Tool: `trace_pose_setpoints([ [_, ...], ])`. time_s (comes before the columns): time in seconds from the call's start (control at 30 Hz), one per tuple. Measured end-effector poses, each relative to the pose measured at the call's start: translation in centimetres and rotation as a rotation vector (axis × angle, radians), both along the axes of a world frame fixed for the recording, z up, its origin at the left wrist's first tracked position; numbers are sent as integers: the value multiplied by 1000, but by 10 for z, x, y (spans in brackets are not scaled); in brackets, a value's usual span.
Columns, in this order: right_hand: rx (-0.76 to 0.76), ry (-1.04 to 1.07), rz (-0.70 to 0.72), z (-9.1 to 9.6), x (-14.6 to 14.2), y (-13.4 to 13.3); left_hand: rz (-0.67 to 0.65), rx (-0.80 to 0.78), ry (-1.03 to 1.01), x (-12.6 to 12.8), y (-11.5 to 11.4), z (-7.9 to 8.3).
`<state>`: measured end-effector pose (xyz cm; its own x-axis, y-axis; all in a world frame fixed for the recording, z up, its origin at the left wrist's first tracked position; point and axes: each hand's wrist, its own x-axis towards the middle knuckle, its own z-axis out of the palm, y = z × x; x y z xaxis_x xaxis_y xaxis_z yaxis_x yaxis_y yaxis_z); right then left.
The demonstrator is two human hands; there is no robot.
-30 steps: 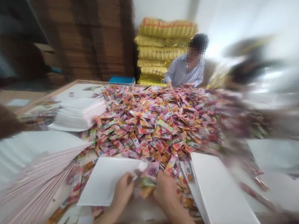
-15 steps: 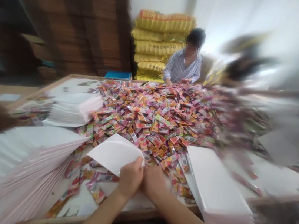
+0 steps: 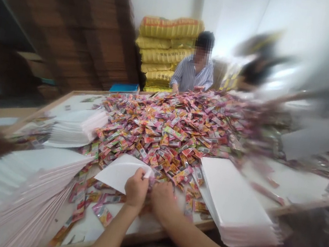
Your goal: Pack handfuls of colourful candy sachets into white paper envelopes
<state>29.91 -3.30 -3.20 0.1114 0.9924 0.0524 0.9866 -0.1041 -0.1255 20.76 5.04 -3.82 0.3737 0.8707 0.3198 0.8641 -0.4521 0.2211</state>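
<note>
Left hand (image 3: 136, 188) pinching white bag (image 3: 122, 170), which extends left of grip; packets (image 3: 168, 136) beyond. Right hand (image 3: 164, 200) curled alongside, can't tell its hold. Looks like edge handling; next needs steady pinch.

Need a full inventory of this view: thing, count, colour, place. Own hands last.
Held envelope: 1, white, near table edge
Small packets: too many to count, pink/orange/green, heaped mid-table, some scattered
Near-left envelope stack: 1, white, fanned
Far-left envelope stack: 1, white, behind it
Right envelope stack: 1, white, near edge
Table: 1, white top, wooden rim, beneath these
Blue item: 1, blue, far edge
Yellow sacks: one pile, behind table
Co-worker: 1, striped shirt, far side
Dark shape: 1, too blurred to identify, right of co-worker
Brown stacks: count unclear, back left
Left hand: 1, bare, gripping held envelope
Right hand: 1, bare, beside it, grip hidden
</note>
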Motion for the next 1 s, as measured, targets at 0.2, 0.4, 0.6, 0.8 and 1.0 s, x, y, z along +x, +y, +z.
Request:
trace_pose_setpoints([
  [0.2, -92, 107, -9, 0, 8, 10, -387, 119, 46, 0, -11, 5],
  [0.4, -92, 235, -200, -4, 30, 17, -84, 311, -104, -34, -17, -11],
  [0.6, -94, 369, -358, -1, 23, 19, -148, 292, -64, -11, -33, -5],
  [0.8, -105, 394, -399, -3, 23, 33, -178, 236, -38, 6, -27, 6],
  [1.0, -66, 470, -370, -4, 26, 38, -227, 152, -128, 5, -11, 0],
])
